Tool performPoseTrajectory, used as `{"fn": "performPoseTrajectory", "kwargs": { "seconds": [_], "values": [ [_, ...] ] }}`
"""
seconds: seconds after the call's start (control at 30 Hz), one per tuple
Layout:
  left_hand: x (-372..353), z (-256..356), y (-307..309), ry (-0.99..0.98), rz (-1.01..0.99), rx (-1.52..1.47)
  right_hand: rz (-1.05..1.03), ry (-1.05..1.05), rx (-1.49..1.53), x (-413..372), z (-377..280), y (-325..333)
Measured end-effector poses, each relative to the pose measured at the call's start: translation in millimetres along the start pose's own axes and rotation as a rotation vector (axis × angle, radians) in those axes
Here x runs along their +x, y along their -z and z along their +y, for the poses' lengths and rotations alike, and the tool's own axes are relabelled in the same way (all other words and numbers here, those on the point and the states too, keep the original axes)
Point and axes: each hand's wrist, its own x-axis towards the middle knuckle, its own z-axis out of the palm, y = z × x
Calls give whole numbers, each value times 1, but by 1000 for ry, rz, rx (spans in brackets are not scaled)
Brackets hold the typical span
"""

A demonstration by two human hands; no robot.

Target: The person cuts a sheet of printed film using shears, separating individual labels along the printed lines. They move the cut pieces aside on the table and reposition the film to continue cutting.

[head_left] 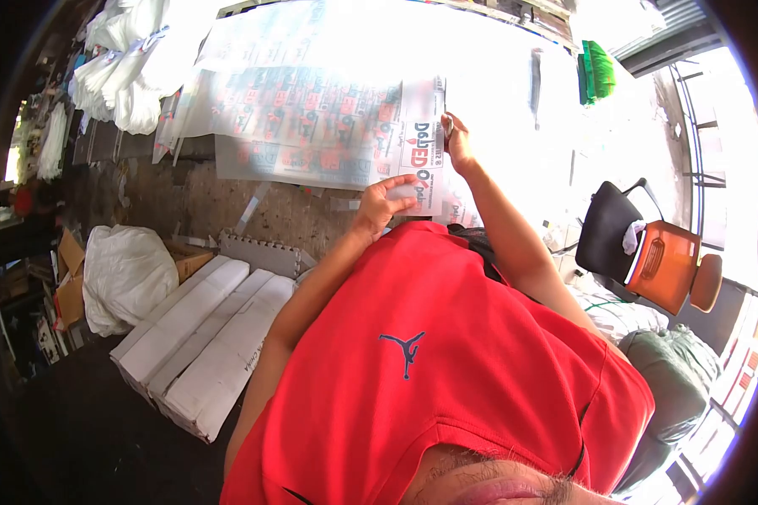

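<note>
A stack of translucent plastic sheets [303,151] printed in red and blue lies on the bright table. Along its right end is a strip with large printed lettering [421,151]. My left hand [385,204] rests at the near part of this strip, its fingers stretched out and apart. At the strip's right edge, farther up, my right hand [458,145] is closed with fingers pinched. Something small and pale shows at its fingertips, too small and glared to name.
Bundles of white plastic bags [130,67] hang over the table's far left. Long white boxes [202,337] and a stuffed white sack [126,273] stand at left. On the right are an orange and black chair [661,261], a green package [596,71] and a grey-green sack [669,379].
</note>
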Motion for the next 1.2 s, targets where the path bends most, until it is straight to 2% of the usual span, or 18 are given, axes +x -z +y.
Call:
{"fn": "performPoseTrajectory", "kwargs": {
  "seconds": [0.13,0.2,0.3,0.5,0.9,1.2],
  "values": [
    [-1,1,-2,8,6,5,-38,-10,-79,4,-2,5],
    [-1,2,-4,5,13,6,40,56,-34,-2,-4,2],
    [-2,3,-5,-7,24,6,39,79,17,0,0,2],
    [-4,2,-3,-23,-10,96,31,10,15,14,-9,4],
    [-5,0,-5,-28,21,22,-21,21,-101,14,-24,14],
    [-5,2,-7,-23,22,6,-28,41,-69,5,-33,8]
  ]
}}
